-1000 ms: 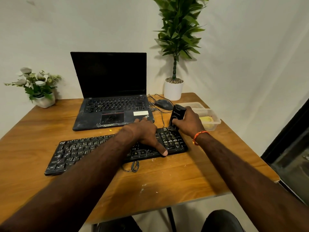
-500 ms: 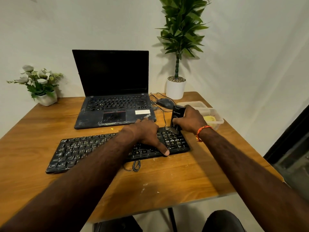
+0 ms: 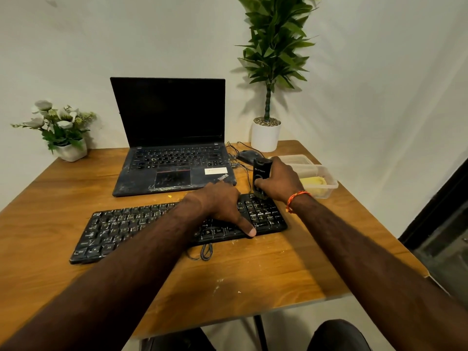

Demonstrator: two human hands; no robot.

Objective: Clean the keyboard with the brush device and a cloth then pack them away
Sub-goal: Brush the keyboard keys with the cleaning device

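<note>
1. The laptop [image 3: 174, 148] carries the word "ThinkPad" at the near right corner of its palm rest, with a white sticker just beside it whose print is too small to read.
2. The brush device [image 3: 260, 177] bears a small logo and a line of lettering near its top; the lettering is too blurred to make out.
3. The right hand [image 3: 279, 182] has its fingers curled round the brush device, holding it upright with its lower end down on the far right corner of the keyboard [image 3: 177, 228].
4. The left hand [image 3: 222, 206] lies flat on the right half of the keyboard, fingers spread and pressing, thumb out over the near edge; it holds nothing.
5. The keyboard lies slantwise on the wooden worktop [image 3: 253, 274], in front of the laptop, its keys flecked with pale dust.
6. A clear plastic container [image 3: 321, 178] with something yellow inside stands just right of the right hand, behind an orange wrist thread [image 3: 295, 200].
7. A computer mouse [image 3: 247, 155] sits beyond the device.
</note>
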